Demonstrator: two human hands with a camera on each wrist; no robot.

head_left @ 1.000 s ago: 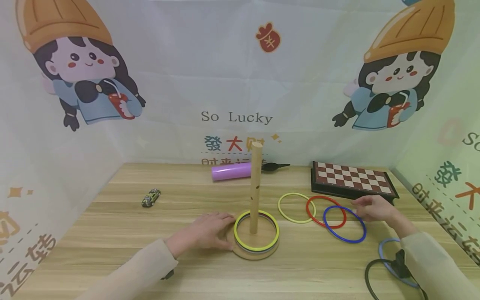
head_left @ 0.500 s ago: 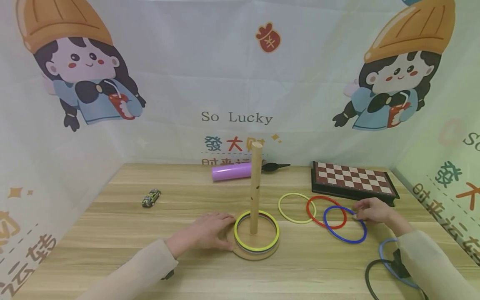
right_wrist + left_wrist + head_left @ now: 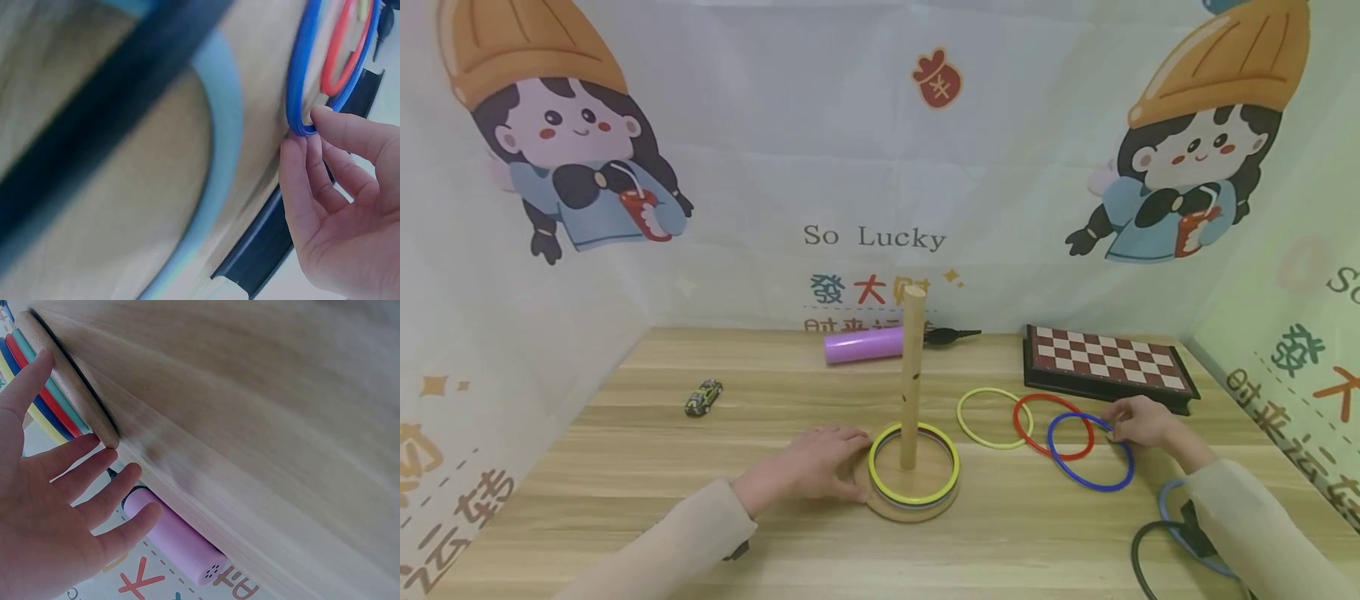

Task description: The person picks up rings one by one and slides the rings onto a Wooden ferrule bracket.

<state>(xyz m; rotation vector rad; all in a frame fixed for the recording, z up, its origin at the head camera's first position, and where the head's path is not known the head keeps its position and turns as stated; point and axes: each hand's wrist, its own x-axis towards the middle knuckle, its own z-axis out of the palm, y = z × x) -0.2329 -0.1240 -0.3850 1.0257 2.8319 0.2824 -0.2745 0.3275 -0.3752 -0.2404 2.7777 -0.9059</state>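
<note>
My left hand (image 3: 808, 467) rests beside the round wooden base (image 3: 917, 514) of an upright wooden peg (image 3: 911, 383). In the left wrist view its thumb and forefinger touch the edge of the base (image 3: 81, 394), with the fingers spread and fairly straight. Stacked around the peg are several rings, a yellow ring (image 3: 956, 479) on top, with blue, red and teal ones under it. My right hand (image 3: 1150, 423) pinches the edge of a blue ring (image 3: 297, 87) between thumb and fingers. That ring overlaps a red ring (image 3: 1090, 437), which overlaps a pale yellow ring (image 3: 958, 417).
A chessboard case (image 3: 1105, 362) lies behind the right hand. At the back are a purple cylinder (image 3: 865, 345) and a black nozzle-like piece (image 3: 951, 336). A toy car (image 3: 703, 397) stands at left. Under the right forearm lie a light blue ring (image 3: 228, 125) and a black cable (image 3: 1138, 550).
My right hand has come down from above the blue ring's far right edge and taken hold of it. The left hand has stayed at the wooden base.
</note>
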